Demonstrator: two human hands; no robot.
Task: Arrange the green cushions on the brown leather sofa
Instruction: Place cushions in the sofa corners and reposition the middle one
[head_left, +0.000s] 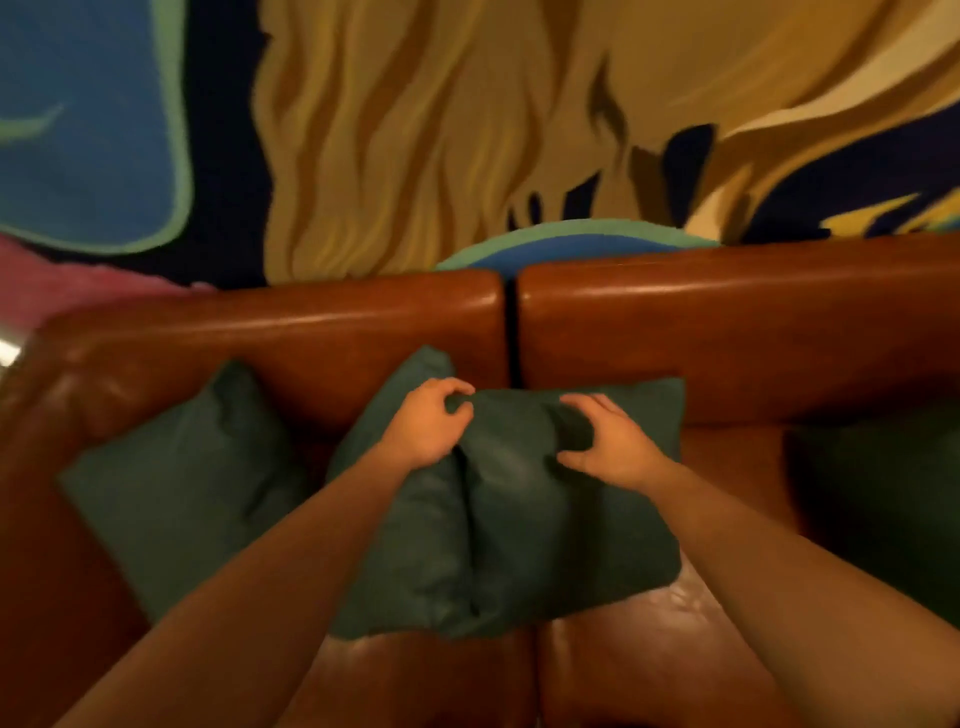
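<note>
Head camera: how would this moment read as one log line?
left hand grips middle cushion | right hand grips it | sofa

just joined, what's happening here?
A person is arranging green cushions on a brown leather sofa. Both hands grip the top edge of the front middle cushion: the left hand at its upper left corner, the right hand further right. That cushion overlaps another cushion behind it. A third cushion leans in the sofa's left corner, and a fourth sits at the right edge.

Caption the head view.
Both hands, left and right, grip a green cushion on the sofa.
</note>
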